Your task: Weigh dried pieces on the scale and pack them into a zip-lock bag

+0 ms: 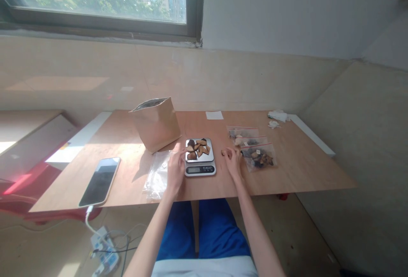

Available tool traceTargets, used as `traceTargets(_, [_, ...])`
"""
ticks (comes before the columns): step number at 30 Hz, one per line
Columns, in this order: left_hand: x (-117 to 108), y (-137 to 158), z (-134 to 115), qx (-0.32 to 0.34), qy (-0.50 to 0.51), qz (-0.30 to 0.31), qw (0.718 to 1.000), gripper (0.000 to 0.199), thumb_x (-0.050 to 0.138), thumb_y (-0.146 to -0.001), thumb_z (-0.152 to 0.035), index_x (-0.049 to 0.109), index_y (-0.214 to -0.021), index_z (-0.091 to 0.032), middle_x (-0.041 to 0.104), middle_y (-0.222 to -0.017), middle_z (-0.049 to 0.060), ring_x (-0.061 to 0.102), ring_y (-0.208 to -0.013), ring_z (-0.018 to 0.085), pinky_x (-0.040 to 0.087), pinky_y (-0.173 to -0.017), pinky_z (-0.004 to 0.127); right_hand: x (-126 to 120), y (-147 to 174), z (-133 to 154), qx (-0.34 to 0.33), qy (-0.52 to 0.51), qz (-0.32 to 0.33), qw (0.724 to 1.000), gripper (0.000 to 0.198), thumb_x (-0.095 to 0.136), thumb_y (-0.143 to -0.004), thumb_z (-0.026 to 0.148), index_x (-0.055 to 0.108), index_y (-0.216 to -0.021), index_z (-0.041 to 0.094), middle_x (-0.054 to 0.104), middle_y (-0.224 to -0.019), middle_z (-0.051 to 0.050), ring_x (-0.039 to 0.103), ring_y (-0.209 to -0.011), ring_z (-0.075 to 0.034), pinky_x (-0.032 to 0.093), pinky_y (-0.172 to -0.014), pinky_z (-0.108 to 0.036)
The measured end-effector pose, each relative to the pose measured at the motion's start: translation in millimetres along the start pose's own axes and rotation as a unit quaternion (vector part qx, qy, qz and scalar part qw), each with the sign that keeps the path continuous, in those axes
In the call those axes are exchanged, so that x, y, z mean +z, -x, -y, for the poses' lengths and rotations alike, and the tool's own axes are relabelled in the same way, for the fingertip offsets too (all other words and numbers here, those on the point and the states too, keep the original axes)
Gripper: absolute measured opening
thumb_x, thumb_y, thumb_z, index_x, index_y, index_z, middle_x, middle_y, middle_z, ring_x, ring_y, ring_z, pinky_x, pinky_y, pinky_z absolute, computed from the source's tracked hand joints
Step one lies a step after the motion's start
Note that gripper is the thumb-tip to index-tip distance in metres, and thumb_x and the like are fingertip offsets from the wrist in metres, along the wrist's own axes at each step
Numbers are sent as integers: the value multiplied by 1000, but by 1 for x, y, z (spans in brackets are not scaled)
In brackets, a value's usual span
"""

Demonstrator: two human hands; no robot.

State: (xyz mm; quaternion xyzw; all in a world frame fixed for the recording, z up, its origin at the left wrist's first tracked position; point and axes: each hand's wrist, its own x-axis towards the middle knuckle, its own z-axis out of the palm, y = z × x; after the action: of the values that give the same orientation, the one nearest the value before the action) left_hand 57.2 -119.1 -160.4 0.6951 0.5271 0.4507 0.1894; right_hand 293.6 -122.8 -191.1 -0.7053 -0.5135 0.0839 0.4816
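A small digital scale [200, 169] stands on the table between my hands. Several brown and tan dried pieces [200, 151], looking like dried mushroom, lie on its metal plate. My left hand [176, 168] is at the scale's left side, a finger stretched toward the pieces; whether it touches one I cannot tell. Under and beside that hand lie clear plastic bags [157, 177]. On the scale's right, my right hand [233, 161] pinches a small brown dried piece [223, 152] just above the table. Right of it lie clear zip bags [259, 156] with similar dried pieces inside.
A brown paper pouch [156, 126] stands with its top open behind the plastic bags. A phone [100, 182] on a charging cable lies at the left. Farther back are a white paper [214, 115] and crumpled white material [278, 116]. A power strip [105, 249] sits on the floor.
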Motion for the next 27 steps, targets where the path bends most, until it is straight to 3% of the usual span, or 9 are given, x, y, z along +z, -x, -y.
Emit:
traceTargets(2, [-8, 7, 2, -26, -23, -41, 999, 32, 35, -79, -13, 55, -102, -19, 59, -108, 8, 51, -105, 21, 39, -91, 38, -6, 11, 5, -4, 4, -33, 999, 30, 42, -81, 38, 63, -84, 17, 54, -96, -12, 46, -94, -24, 33, -88, -42])
traceTargets(4, [-14, 16, 8, -85, -50, -56, 994, 27, 35, -79, -17, 56, -96, -17, 58, -100, 10, 54, -97, 22, 43, -85, 39, -11, 29, 13, 15, -3, -60, 998, 34, 38, -83, 39, 61, -68, 19, 55, -88, -10, 47, -89, -23, 32, -88, -41])
traceTargets(7, [-18, 32, 22, -158, -58, -15, 986, 24, 40, -79, -26, 54, -94, -14, 55, -89, 10, 56, -84, 22, 47, -75, 38, -17, 64, 25, 64, -21, -68, 995, 43, 38, -83, 39, 47, -44, 23, 56, -74, -8, 48, -78, -22, 34, -83, -39])
traceTargets(14, [-14, 46, 38, -123, -60, 19, 990, 26, 54, -71, -40, 50, -84, -18, 52, -86, 8, 55, -85, 24, 47, -75, 41, -21, 130, 55, 22, -52, 46, 997, 48, 42, -80, 26, 37, -33, 24, 58, -70, -6, 48, -72, -21, 38, -71, -36])
traceTargets(18, [-21, 44, 32, -130, -39, 17, 991, 16, 47, -76, -36, 47, -72, -20, 52, -75, 4, 55, -74, 20, 47, -71, 37, -17, 145, 68, 10, -100, 96, 990, 47, 44, -80, 21, 38, -33, 23, 56, -68, -5, 49, -72, -19, 40, -67, -34])
traceTargets(22, [-31, 46, 15, -163, -26, 4, 986, 20, 43, -80, -38, 45, -71, -21, 53, -65, 1, 53, -60, 18, 44, -61, 32, -9, 142, 86, 6, -154, 173, 973, 41, 39, -86, 26, 51, -47, 22, 54, -70, -4, 52, -74, -18, 42, -70, -31])
traceTargets(24, [-35, 49, 3, -163, -13, -11, 986, 19, 43, -82, -40, 46, -75, -22, 52, -61, -1, 52, -56, 17, 42, -58, 30, 0, 134, 98, 12, -186, 206, 961, 27, 39, -87, 30, 59, -70, 22, 56, -80, -4, 54, -78, -17, 44, -71, -30])
traceTargets(27, [-37, 52, -15, -132, 32, -2, 991, 18, 45, -81, -40, 48, -81, -22, 53, -61, -2, 53, -55, 16, 43, -56, 29, 17, 118, 118, 29, -228, 222, 947, 21, 44, -86, 35, 54, -97, 22, 58, -96, -6, 56, -82, -16, 45, -74, -29])
